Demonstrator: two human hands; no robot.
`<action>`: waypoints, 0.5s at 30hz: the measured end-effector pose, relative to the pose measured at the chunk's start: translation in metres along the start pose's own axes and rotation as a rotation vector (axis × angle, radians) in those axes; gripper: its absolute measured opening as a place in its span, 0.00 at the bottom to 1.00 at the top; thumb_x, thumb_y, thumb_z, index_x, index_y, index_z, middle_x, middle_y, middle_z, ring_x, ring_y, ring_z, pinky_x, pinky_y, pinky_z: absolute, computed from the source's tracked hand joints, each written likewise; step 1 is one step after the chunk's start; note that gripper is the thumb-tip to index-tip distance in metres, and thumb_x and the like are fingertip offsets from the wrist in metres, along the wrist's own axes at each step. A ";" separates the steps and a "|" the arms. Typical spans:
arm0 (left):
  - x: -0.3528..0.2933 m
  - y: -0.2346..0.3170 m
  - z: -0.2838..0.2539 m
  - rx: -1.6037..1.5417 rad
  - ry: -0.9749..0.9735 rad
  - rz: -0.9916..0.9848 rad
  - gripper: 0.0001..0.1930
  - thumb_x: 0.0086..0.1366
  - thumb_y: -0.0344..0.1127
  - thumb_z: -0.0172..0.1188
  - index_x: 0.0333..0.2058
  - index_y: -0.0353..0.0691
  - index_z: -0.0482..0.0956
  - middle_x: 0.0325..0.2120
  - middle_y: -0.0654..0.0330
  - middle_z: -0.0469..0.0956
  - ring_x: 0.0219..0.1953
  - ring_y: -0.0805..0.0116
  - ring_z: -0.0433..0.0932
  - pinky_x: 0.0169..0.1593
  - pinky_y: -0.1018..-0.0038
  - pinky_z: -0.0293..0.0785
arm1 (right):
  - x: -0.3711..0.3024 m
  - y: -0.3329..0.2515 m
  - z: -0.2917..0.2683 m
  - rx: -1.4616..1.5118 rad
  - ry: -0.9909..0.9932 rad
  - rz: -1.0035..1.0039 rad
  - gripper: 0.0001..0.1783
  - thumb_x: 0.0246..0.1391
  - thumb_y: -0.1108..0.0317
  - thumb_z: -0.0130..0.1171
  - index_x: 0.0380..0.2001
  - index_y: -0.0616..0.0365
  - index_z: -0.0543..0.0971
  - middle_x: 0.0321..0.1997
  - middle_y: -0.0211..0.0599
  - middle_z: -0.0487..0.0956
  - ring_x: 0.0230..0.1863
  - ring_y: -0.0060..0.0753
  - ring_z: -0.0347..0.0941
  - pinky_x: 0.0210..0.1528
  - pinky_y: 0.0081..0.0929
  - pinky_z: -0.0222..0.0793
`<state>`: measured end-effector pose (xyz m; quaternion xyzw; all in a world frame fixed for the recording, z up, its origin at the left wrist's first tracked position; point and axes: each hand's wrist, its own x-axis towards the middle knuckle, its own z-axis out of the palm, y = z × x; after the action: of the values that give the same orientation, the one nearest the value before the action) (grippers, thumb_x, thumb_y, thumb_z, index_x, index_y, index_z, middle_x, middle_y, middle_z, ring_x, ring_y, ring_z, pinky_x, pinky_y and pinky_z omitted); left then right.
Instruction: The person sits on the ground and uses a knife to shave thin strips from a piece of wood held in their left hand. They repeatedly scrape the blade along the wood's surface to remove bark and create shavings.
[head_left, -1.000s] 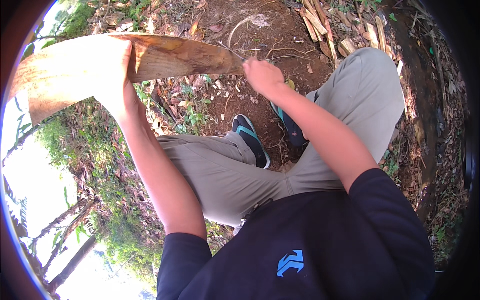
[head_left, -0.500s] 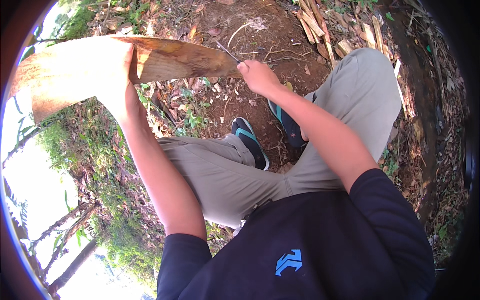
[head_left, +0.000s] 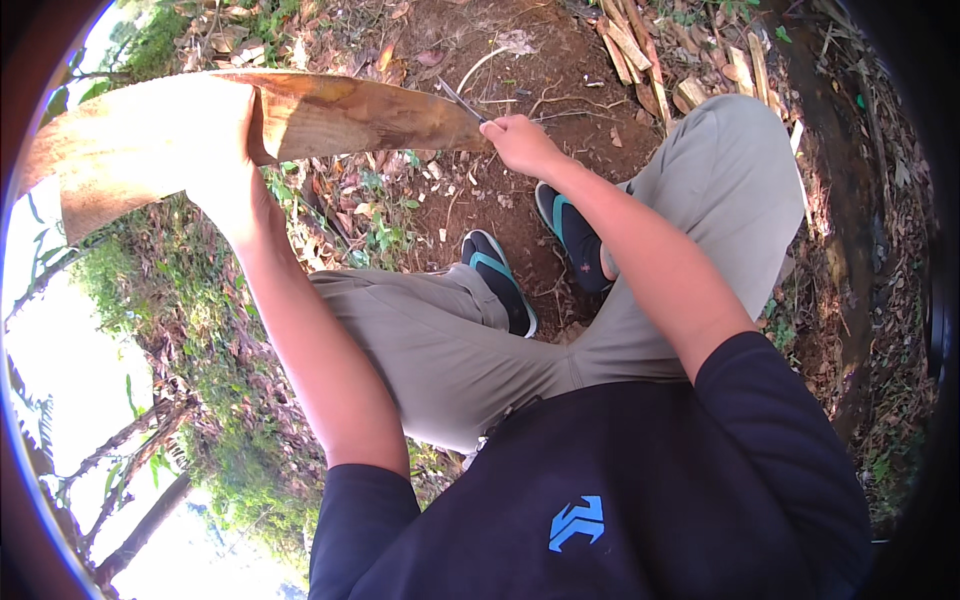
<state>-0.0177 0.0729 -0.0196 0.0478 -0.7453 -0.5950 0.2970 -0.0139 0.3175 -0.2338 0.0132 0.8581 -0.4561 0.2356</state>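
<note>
A long, flat wooden board [head_left: 350, 118] stretches from the far left toward the middle, its left part washed out by sunlight. My left hand [head_left: 225, 135] is wrapped round it left of the middle, the thumb lying across its face. Beside the board's right end, my right hand [head_left: 522, 143] is closed on a knife [head_left: 460, 100]. The slim dark blade points up and left, just above the board's narrowing end; whether it touches the wood I cannot tell. My right fist hides the handle.
Split sticks [head_left: 630, 50] lie on the brown soil at the upper right, among dry leaves. My feet in black and teal sandals [head_left: 498, 275] are below the board, with my bent knees either side. Green plants [head_left: 200, 300] cover the ground on the left.
My right hand and the knife have shifted slightly to the right and up. The board and my left hand have moved only a little, with the grip unchanged.
</note>
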 end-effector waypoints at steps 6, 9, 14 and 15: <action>-0.001 0.007 0.008 -0.078 -0.046 -0.014 0.22 0.56 0.29 0.68 0.49 0.33 0.74 0.42 0.58 0.76 0.43 0.69 0.76 0.50 0.70 0.73 | 0.004 0.008 0.005 0.106 0.014 0.060 0.21 0.62 0.52 0.46 0.44 0.58 0.75 0.34 0.55 0.80 0.37 0.56 0.78 0.42 0.46 0.72; -0.004 0.008 0.006 -0.051 0.002 0.007 0.22 0.56 0.29 0.68 0.49 0.33 0.74 0.42 0.58 0.76 0.44 0.69 0.76 0.50 0.71 0.73 | -0.029 -0.032 0.010 -0.115 0.238 -0.123 0.19 0.63 0.51 0.44 0.43 0.55 0.74 0.32 0.57 0.80 0.34 0.58 0.78 0.38 0.52 0.72; -0.002 0.006 0.003 -0.026 -0.010 -0.025 0.24 0.55 0.29 0.69 0.50 0.33 0.73 0.43 0.58 0.76 0.46 0.68 0.75 0.54 0.70 0.71 | -0.045 -0.059 0.004 -0.187 0.287 -0.161 0.18 0.65 0.51 0.42 0.39 0.52 0.73 0.27 0.52 0.80 0.34 0.62 0.76 0.37 0.54 0.70; -0.002 0.009 0.009 -0.033 -0.023 -0.020 0.24 0.55 0.29 0.69 0.50 0.33 0.73 0.43 0.58 0.76 0.46 0.68 0.75 0.54 0.69 0.71 | -0.029 -0.032 0.013 -0.209 0.317 -0.109 0.18 0.65 0.50 0.42 0.39 0.53 0.73 0.27 0.53 0.79 0.34 0.62 0.77 0.36 0.54 0.70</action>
<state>-0.0184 0.0838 -0.0132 0.0438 -0.7383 -0.6106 0.2833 0.0095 0.2938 -0.2033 0.0138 0.9266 -0.3687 0.0728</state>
